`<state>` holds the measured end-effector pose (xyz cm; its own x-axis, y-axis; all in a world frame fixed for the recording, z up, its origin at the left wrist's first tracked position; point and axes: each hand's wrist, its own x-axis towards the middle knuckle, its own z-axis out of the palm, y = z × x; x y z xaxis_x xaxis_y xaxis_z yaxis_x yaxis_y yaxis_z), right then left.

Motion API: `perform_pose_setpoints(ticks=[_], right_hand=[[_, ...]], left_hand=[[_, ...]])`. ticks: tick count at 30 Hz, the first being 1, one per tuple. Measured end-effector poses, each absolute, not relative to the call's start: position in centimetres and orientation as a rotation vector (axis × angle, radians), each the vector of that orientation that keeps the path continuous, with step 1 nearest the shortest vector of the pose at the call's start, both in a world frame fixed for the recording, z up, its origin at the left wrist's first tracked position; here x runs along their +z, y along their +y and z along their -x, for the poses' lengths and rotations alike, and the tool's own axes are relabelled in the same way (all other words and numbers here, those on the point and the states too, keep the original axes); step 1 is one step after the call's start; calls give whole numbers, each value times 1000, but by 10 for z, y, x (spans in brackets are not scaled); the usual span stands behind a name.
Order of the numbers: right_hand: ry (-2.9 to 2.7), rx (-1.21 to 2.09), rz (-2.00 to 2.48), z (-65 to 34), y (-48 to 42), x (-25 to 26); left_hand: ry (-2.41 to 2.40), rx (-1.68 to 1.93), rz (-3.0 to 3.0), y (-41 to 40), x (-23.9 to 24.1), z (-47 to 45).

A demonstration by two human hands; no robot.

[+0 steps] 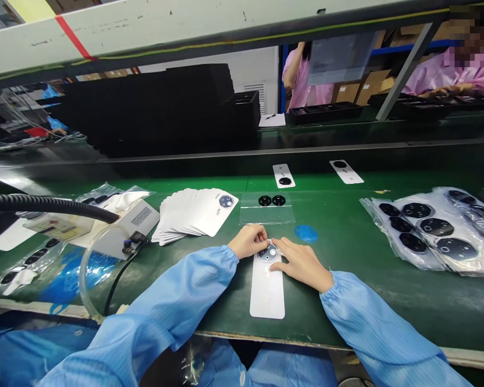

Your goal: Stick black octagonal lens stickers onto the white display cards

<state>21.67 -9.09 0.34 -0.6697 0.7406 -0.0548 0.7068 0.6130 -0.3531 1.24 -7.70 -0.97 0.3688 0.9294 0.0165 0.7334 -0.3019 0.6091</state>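
Note:
A white phone back cover [267, 287] lies flat on the green belt in front of me, its round camera ring [268, 252] at the far end. My left hand [248, 240] is curled, its fingertips pressing on the ring's left edge. My right hand [302, 263] rests on the cover's upper right, fingers bent and pressing the ring from the right. A fanned stack of white back covers [193, 214] lies just left of my hands. A clear film with two black round lens pieces [271, 201] sits right behind my hands.
Two more white covers [284, 175] [346, 171] lie farther up the belt. Clear bags of black camera rings [431, 228] sit at right. A small white device with a hose [116, 223] stands at left, black trays [157, 107] behind. Two people in pink work across the line.

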Motion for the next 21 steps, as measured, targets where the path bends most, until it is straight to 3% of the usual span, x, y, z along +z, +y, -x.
perform_pose_setpoints(ticks=[16,21], right_hand=[[-2697,585,1244,-227,-67,-27],[-2738,567,1250,-224,-68,-18]], left_hand=[[1578,227,-2330,-74,-2,-25],[1573,286,-2466,-91,-2,-28]])
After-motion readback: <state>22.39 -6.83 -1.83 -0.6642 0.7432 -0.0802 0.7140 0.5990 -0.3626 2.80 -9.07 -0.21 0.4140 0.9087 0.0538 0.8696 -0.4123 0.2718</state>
